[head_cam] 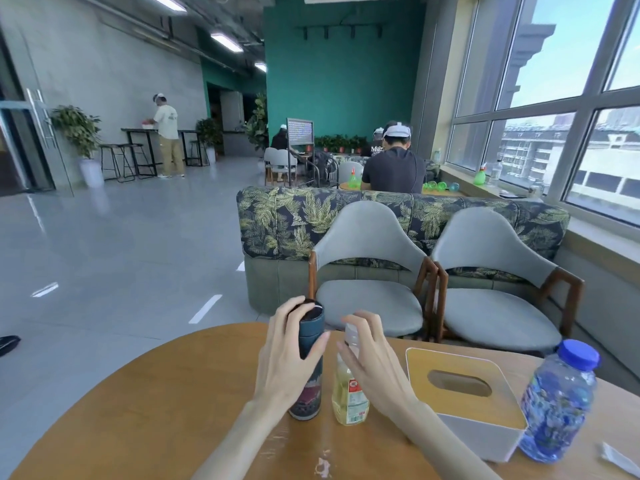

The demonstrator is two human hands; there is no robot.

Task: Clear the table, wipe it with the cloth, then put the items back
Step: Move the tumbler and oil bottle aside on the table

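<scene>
A dark blue thermos flask [307, 393] stands upright on the round wooden table [156, 410]. My left hand [287, 355] is wrapped around its upper part. Right beside it stands a clear bottle of yellow liquid [348, 396] with a white cap. My right hand [372, 355] curls around the bottle's neck and shoulder. To the right sit a white tissue box with a wooden lid [464, 400] and a blue-capped plastic bottle [557, 400]. A pale folded item [616, 459] lies at the table's right edge; I cannot tell whether it is the cloth.
Two grey chairs [370, 271] [491, 289] stand just past the table's far edge, backed by a leaf-patterned sofa [294, 223]. Windows run along the right. Grey floor spreads to the left. Several people are farther back in the room.
</scene>
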